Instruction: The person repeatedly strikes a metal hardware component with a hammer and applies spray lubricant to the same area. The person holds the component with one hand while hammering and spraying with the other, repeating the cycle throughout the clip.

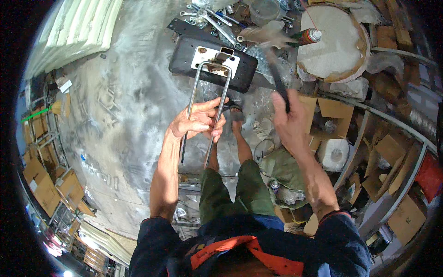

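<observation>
My left hand [197, 121] is wrapped loosely around the legs of a U-shaped metal rod [195, 87], its fingers crossing between them. The rod's bent end lies against a white metal plate [199, 59] with a small bracket, on top of a black padded block [182, 53]. My right hand [290, 117] grips the dark handle of a hammer [278, 76], raised to the right of the block. Its head is smeared by motion, so its exact shape cannot be made out. The hammer is apart from the rod.
Wrenches [217, 27] and other metal tools lie beyond the block, near a clear plastic tub [264, 11]. A spray can [307, 37] stands beside a round pale-topped drum [332, 41]. Cardboard boxes [332, 115] line the right side; pale foam-like sheets [78, 32] stand far left.
</observation>
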### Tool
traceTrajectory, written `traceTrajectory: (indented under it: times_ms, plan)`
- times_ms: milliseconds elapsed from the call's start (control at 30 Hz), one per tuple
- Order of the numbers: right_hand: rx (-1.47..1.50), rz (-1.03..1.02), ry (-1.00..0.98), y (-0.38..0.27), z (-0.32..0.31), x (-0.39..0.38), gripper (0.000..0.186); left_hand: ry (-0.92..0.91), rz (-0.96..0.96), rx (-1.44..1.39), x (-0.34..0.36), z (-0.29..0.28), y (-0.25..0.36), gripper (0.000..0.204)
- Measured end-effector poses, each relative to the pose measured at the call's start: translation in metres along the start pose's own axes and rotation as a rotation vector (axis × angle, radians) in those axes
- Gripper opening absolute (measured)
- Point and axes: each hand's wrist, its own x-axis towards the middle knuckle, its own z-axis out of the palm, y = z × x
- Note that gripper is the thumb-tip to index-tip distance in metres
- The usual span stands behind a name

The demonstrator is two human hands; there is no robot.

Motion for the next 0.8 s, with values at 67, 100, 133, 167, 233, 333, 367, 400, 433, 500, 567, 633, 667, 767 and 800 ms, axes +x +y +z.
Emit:
traceTrajectory:
  times_ms: [67,100,133,167,233,333,367,400,433,500,567,633,667,767,800]
  plan:
    - [0.05,-0.004,0.124,0.001,0.006,-0.001,0.029,-0.003,0.003,-0.014,0.004,0.0,0.003,0.091]
    - [-0.065,-0.036,0.023,0.016,0.009,0.001,0.028,-0.01,0.008,-0.016,0.007,0.002,0.007,0.091]
    - [-0.179,-0.084,-0.07,0.037,0.01,0.009,0.028,-0.072,0.007,-0.02,0.012,0.004,0.013,0.091]
    - [-0.291,-0.123,-0.171,0.049,0.01,0.014,0.027,-0.055,-0.003,-0.018,0.012,0.0,0.012,0.091]
    - [-0.154,-0.03,-0.073,0.036,0.008,0.02,0.029,-0.004,-0.021,-0.017,0.01,-0.011,0.01,0.092]
    - [0.043,-0.011,0.13,0.016,0.011,0.008,0.029,-0.009,-0.011,-0.028,0.008,-0.006,0.014,0.091]
    - [-0.049,-0.018,0.026,0.027,0.013,0.008,0.029,-0.002,-0.021,-0.019,0.009,-0.002,0.013,0.091]
    - [-0.13,-0.044,-0.077,0.033,0.015,0.018,0.029,0.011,-0.017,0.005,0.012,0.005,0.021,0.091]
    - [-0.213,-0.072,-0.181,0.037,0.014,0.025,0.029,0.025,-0.011,0.029,0.013,0.008,0.026,0.09]
    - [-0.112,-0.065,-0.06,0.027,0.006,0.024,0.029,0.014,-0.033,-0.003,0.01,-0.006,0.023,0.091]
    - [0.065,-0.055,0.144,0.005,0.01,0.019,0.029,0.0,-0.035,-0.019,0.006,-0.004,0.024,0.091]
    - [-0.131,-0.015,-0.008,0.017,0.007,0.023,0.027,-0.021,-0.056,-0.032,0.012,-0.002,0.027,0.092]
    - [-0.223,-0.057,-0.087,0.036,0.007,0.03,0.026,-0.012,-0.073,-0.007,0.017,0.002,0.03,0.092]
    - [-0.155,-0.104,-0.021,0.009,0.009,0.033,0.026,-0.013,-0.075,-0.004,0.007,-0.012,0.022,0.091]
    - [-0.04,-0.012,0.044,0.003,0.006,0.022,0.027,-0.023,-0.067,-0.014,0.007,-0.008,0.019,0.091]
